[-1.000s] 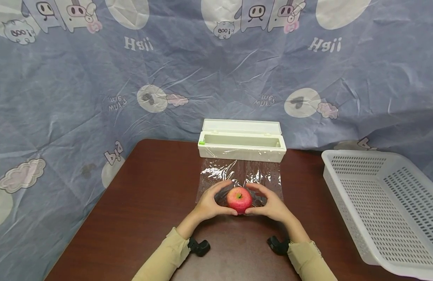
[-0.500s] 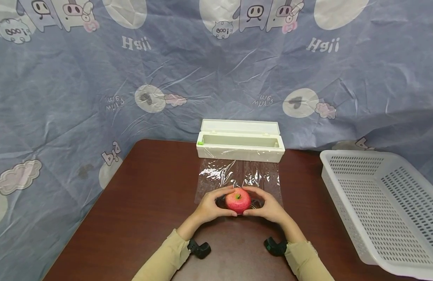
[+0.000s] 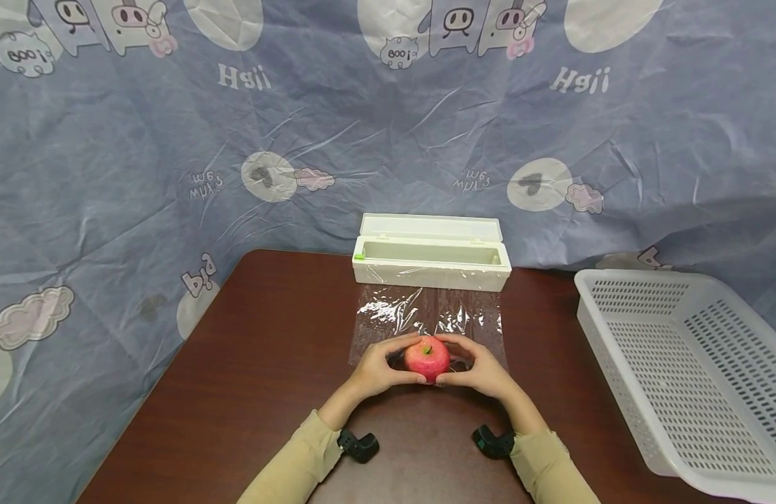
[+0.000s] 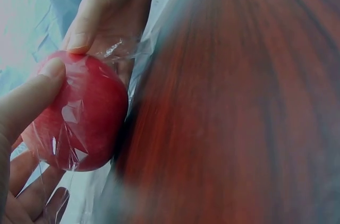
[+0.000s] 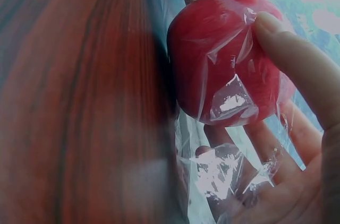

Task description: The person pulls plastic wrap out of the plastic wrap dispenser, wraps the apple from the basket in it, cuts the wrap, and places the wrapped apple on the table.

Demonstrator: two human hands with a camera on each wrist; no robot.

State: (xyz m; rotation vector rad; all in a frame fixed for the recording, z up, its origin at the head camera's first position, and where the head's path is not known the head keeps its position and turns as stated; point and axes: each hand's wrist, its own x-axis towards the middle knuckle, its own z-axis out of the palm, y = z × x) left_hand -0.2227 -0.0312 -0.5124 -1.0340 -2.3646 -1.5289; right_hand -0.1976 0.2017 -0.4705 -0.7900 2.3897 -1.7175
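Observation:
A red apple point(image 3: 427, 358) sits upright on a sheet of cling film point(image 3: 438, 308), stem up. My left hand point(image 3: 376, 367) curls around its left side, index fingertip at the far top edge and thumb on the near face. From the other side my right hand point(image 3: 483, 371) holds it the same way, the two thumbs nearly meeting. In the left wrist view, clear film wraps up over the near face of the apple point(image 4: 93, 112), and the left thumb point(image 4: 40, 94) presses on it. Loose, shiny folds of film point(image 5: 220, 173) hang by the right fingers in the right wrist view.
Behind the hands stands a white cling film dispenser point(image 3: 432, 275) with its lid raised and a green cutter tab at its left end; the sheet runs out from its front. A white perforated basket point(image 3: 614, 364) is at the right of the brown table point(image 3: 236, 364).
The index fingers have come in from behind the apple onto its far top edge, and the right hand has shifted slightly left. Between half a second ago and now, almost nothing moves.

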